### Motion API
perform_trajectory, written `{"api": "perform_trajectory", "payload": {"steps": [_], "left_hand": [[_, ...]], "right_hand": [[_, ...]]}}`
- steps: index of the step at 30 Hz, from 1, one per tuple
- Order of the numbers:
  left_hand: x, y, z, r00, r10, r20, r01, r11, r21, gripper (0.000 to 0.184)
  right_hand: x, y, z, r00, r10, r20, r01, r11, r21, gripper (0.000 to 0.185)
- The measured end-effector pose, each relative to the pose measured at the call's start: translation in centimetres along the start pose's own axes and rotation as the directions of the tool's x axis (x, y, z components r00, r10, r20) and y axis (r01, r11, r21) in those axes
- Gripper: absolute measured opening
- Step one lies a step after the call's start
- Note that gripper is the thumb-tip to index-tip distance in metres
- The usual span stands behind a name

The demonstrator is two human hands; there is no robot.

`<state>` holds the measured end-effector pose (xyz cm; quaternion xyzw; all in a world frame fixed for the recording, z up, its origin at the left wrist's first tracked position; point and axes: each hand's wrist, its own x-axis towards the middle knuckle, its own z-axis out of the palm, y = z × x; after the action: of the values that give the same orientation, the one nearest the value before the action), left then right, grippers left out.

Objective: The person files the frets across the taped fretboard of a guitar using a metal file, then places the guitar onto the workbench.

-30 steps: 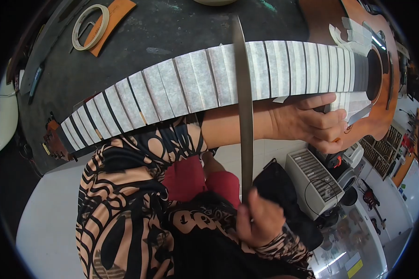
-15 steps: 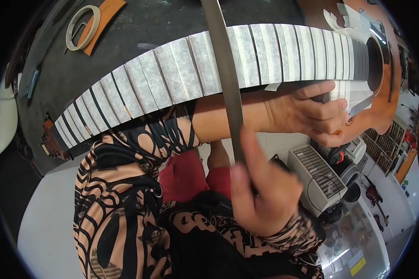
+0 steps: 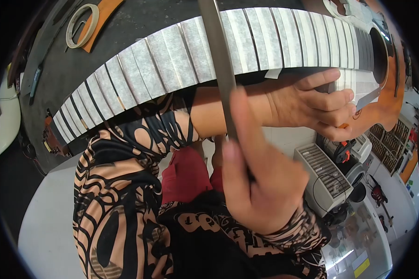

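Observation:
An acoustic guitar (image 3: 390, 100) lies across the bench, its long neck curved by the wide lens. Pale masking tape (image 3: 163, 63) covers the fingerboard between the dark fret lines. My right hand (image 3: 265, 181) is closed round the near end of a long, narrow metal file (image 3: 219, 51), index finger stretched along it. The file crosses the taped neck roughly at mid-length. My left hand (image 3: 323, 102) grips the guitar body's edge beside the neck joint, fingers bent and a little apart; its thumb is hidden. The left forearm runs beneath the file along the neck.
On the dark bench (image 3: 149, 21) lie a tape roll (image 3: 92, 13), an orange-brown strip (image 3: 105, 21) and a blue pen-like tool (image 3: 34, 83). Below right stands a beige slotted box (image 3: 323, 174) near a glass-topped case (image 3: 358, 246). The headstock (image 3: 55, 137) reaches the bench's left side.
My right hand and the file have moved away from my body, up the view. The guitar's neck and my left hand also sit slightly higher in view; both grips stay the same.

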<state>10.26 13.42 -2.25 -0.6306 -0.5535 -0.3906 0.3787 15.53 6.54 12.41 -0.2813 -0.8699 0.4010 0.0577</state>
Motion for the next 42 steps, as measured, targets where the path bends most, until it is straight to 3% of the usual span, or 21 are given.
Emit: {"api": "perform_trajectory", "payload": {"steps": [5,8,9,12,14,16,19,21,24,26,29,32,34,35,36,40,41,42], "left_hand": [[0.2,0.5,0.3,0.997,-0.078,-0.022,0.075,0.99,-0.123,0.046],[0.1,0.2,0.4,0.997,-0.07,-0.019,0.067,0.987,-0.149,0.047],[0.0,0.2,0.4,0.998,-0.063,-0.011,0.06,0.985,-0.159,0.047],[-0.1,-0.4,0.1,1.0,-0.001,-0.009,0.0,0.997,-0.083,0.051],[-0.2,-0.8,-0.2,0.999,0.047,0.005,-0.046,0.999,-0.026,0.053],[-0.2,-0.7,-0.1,1.0,0.023,-0.016,-0.023,0.999,-0.031,0.053],[-0.3,-0.5,0.0,1.0,0.02,0.002,-0.02,0.999,-0.045,0.049],[-0.2,-0.4,0.0,1.0,0.014,0.022,-0.013,1.0,-0.023,0.047],[-0.2,-0.5,0.2,1.0,0.003,-0.009,-0.003,0.999,-0.044,0.047],[-0.1,-0.5,0.1,1.0,-0.003,-0.027,0.001,0.997,-0.081,0.049],[-0.4,-0.9,-0.5,1.0,0.025,0.019,-0.025,0.999,-0.027,0.048],[0.0,-0.6,-0.2,0.999,0.021,0.03,-0.021,1.0,-0.005,0.048],[-0.2,-0.4,0.3,1.0,0.006,-0.016,-0.006,0.999,-0.046,0.042],[-0.2,-0.3,0.2,1.0,0.023,0.009,-0.023,1.0,-0.015,0.043],[-0.2,-0.6,0.3,1.0,0.023,0.011,-0.023,1.0,-0.009,0.043],[-0.1,-0.3,0.5,0.999,0.036,0.0,-0.036,0.999,-0.016,0.045],[0.1,-0.4,0.3,0.999,0.04,-0.003,-0.04,0.999,-0.017,0.045],[-0.1,-0.3,-0.3,0.999,0.025,0.023,-0.023,0.996,-0.088,0.044]], "right_hand": [[-12.0,2.6,0.9,0.999,-0.046,0.009,0.046,0.998,0.043,0.055],[-10.9,3.0,2.0,0.989,-0.093,-0.115,0.098,0.994,0.04,0.053],[-9.3,2.3,1.3,0.998,-0.047,-0.029,0.045,0.998,-0.037,0.054],[0.1,-0.3,0.6,0.999,0.012,-0.046,-0.012,1.0,-0.017,0.05],[1.7,-0.9,0.6,0.997,0.066,-0.042,-0.068,0.997,-0.045,0.048],[-0.2,-0.3,0.6,0.999,0.032,-0.026,-0.033,0.999,-0.03,0.049],[-7.9,2.8,2.7,0.985,-0.09,-0.15,0.097,0.995,0.038,0.055],[-11.9,3.2,3.2,0.986,-0.059,-0.156,0.069,0.996,0.059,0.052],[-8.7,2.1,2.0,0.995,-0.047,-0.087,0.047,0.999,-0.005,0.05],[-2.0,0.2,0.5,0.999,0.023,-0.033,-0.024,0.999,-0.039,0.047],[2.6,0.4,1.3,0.975,-0.106,-0.193,0.12,0.991,0.061,0.055],[-1.2,-0.1,0.3,0.999,0.037,-0.025,-0.038,0.999,-0.019,0.047],[-7.2,1.7,0.7,1.0,0.005,0.008,-0.005,1.0,0.027,0.048],[-9.9,2.6,2.1,0.988,-0.045,-0.147,0.055,0.996,0.067,0.049],[-11.9,2.7,2.4,0.985,-0.041,-0.17,0.053,0.996,0.067,0.049],[-6.3,1.4,0.6,0.999,-0.031,-0.043,0.031,0.999,0.01,0.05],[-3.1,1.1,0.7,0.996,-0.048,-0.077,0.045,0.998,-0.048,0.048],[0.0,1.8,0.3,0.987,-0.147,-0.067,0.139,0.984,-0.114,0.046]]}}
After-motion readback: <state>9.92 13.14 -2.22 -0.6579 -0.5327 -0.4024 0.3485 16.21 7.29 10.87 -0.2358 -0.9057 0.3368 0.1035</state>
